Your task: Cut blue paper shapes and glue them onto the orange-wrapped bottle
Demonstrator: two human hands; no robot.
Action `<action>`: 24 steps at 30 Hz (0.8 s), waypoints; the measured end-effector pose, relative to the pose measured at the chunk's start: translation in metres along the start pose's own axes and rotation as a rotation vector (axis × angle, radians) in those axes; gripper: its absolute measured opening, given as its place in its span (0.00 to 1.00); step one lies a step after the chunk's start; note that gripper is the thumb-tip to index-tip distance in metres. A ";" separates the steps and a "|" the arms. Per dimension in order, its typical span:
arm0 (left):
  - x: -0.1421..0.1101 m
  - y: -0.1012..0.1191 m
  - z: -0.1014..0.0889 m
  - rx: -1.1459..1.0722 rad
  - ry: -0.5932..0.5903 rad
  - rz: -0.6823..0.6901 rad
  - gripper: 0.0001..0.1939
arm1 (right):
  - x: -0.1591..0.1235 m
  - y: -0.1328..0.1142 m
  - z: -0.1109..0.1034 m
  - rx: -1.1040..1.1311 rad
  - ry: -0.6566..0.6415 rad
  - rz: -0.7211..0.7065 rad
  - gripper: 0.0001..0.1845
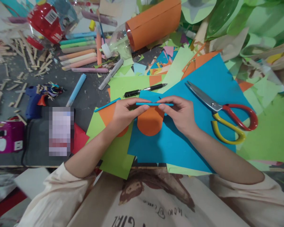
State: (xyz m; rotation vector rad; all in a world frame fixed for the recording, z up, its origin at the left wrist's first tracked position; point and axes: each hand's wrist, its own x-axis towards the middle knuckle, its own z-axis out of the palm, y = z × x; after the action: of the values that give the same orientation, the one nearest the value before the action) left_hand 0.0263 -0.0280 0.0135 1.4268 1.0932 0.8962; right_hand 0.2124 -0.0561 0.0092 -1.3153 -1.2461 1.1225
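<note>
- Pinching blue strip (154,104) with left hand (125,110) and right hand (182,111), both nearly closed!
- Holding over blue sheet (179,145), right by orange piece (150,122), left of scissors (214,105)!

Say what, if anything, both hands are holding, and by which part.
The left hand and right hand pinch a thin blue strip, either side of its middle.

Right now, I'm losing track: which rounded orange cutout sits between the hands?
The cutout below the held blue strip; the left hand partly covers the other cutout.
</note>
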 end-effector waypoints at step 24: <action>-0.001 -0.001 -0.002 -0.007 -0.048 0.059 0.14 | 0.000 0.002 0.000 0.083 -0.094 0.056 0.07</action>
State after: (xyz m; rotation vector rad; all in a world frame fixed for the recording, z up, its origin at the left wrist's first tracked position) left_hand 0.0235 -0.0283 0.0125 1.4744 1.0162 0.9024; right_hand 0.2130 -0.0558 0.0078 -1.2540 -1.2236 1.2750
